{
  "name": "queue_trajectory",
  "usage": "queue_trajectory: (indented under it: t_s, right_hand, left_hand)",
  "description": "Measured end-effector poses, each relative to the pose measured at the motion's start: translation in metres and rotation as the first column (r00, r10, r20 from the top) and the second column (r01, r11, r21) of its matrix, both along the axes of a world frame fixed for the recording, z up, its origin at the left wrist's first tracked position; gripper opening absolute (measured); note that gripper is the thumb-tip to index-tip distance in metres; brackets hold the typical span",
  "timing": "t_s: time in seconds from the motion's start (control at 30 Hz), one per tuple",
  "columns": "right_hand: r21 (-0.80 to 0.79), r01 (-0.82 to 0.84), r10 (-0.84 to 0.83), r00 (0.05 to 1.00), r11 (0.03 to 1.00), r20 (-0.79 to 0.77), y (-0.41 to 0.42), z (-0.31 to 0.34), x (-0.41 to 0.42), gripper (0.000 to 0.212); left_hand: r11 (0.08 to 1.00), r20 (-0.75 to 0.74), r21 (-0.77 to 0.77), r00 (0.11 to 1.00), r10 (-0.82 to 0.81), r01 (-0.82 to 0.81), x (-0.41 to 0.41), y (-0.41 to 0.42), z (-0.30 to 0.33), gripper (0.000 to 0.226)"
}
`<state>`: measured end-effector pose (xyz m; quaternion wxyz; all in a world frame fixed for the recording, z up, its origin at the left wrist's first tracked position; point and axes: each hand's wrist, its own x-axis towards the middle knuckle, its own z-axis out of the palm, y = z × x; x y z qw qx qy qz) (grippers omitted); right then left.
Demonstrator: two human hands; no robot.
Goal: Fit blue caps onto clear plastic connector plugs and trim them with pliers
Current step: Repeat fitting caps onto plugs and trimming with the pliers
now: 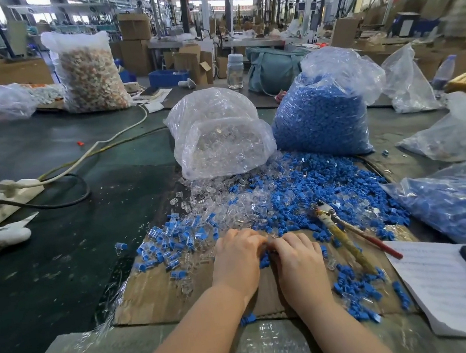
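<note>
Both hands meet knuckle to knuckle over the cardboard sheet [164, 299]. Left hand [237, 259] and right hand [299, 259] have fingers curled inward toward each other; fingertips hidden, so what they pinch can't be confirmed. Judged: seating a cap on a plug between them. A few blue caps [264, 260] show just under the join.

Step in hand, my take: press cap square w/ plug axis, thumbs opposing, push till it seats flush; a skewed cap likely jams on the rigid clear body. Pliers [348, 238] lie idle just right of right hand, handles toward the person, so trim not yet begun on this piece.

Materials:
- Loose plugs [219, 195]: clear hard plastic, small, tubular, glossy; heap beyond the hands, spilling from a clear bag [218, 137].
- Loose caps: matte blue, stubby; dense pile beyond and right of hands, fed from the blue-filled bag [321, 118].
- Assembled pcs [172, 239]: clear body w/ blue end, scattered left of left hand.
- Pliers handles: worn, one wrapped yellowish, one red.
- Cardboard: brown, flat, partly under plastic film.
</note>
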<state>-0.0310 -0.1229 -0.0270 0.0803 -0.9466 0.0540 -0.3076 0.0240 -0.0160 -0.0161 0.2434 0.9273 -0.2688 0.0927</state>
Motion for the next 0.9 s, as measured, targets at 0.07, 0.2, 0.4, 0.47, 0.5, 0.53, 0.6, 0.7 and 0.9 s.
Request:
queue_trajectory:
  t_s: [0.07, 0.2, 0.4, 0.47, 0.5, 0.53, 0.6, 0.7, 0.9]
  right_hand:
    - [0.003, 0.007, -0.007, 1.0, 1.0, -0.011, 0.0005, 0.0008, 0.0, 0.026]
    - [0.053, 0.011, -0.009, 0.999, 0.999, -0.037, 0.0009, -0.0001, -0.0009, 0.024]
    - [0.132, 0.019, -0.005, 0.995, 0.991, -0.103, 0.0008, -0.0009, -0.0017, 0.006]
    - [0.152, 0.014, 0.001, 0.995, 0.988, -0.1, 0.0006, -0.0002, -0.0024, 0.004]
    - [0.164, 0.01, 0.006, 0.995, 0.986, -0.099, 0.0005, 0.0003, -0.0024, 0.005]
    - [0.174, 0.006, 0.011, 0.995, 0.985, -0.099, 0.0004, 0.0006, -0.0025, 0.007]
    - [0.184, -0.003, 0.019, 0.996, 0.983, -0.084, 0.0002, 0.0014, -0.0029, 0.007]
    - [0.188, -0.019, 0.027, 0.999, 0.982, -0.043, -0.0003, 0.002, -0.0036, 0.006]
    - [0.204, -0.044, 0.042, 0.999, 0.978, 0.014, -0.0009, 0.003, -0.0047, 0.01]
  left_hand:
    - [0.999, -0.011, -0.031, 1.0, 0.012, -0.013, -0.0006, -0.0002, -0.0017, 0.028]
    - [0.995, -0.035, -0.078, 0.998, 0.053, -0.055, -0.0013, -0.001, -0.0047, 0.024]
    - [0.995, -0.051, 0.006, 0.994, 0.099, -0.099, -0.0001, -0.0018, -0.0059, 0.035]
    - [0.992, -0.061, 0.054, 0.992, 0.113, -0.11, 0.001, -0.003, -0.0051, 0.034]
    - [0.991, -0.063, 0.06, 0.99, 0.122, -0.119, 0.0014, -0.0037, -0.0045, 0.033]
    - [0.99, -0.066, 0.056, 0.989, 0.131, -0.128, 0.0015, -0.0046, -0.004, 0.032]
    - [0.99, -0.076, 0.035, 0.987, 0.143, -0.14, 0.0008, -0.0059, -0.0033, 0.029]
    - [0.989, -0.093, -0.021, 0.985, 0.145, -0.147, -0.0005, -0.0069, -0.0014, 0.022]
    - [0.979, -0.181, -0.105, 0.972, 0.152, -0.173, -0.0022, -0.0075, 0.0032, 0.008]
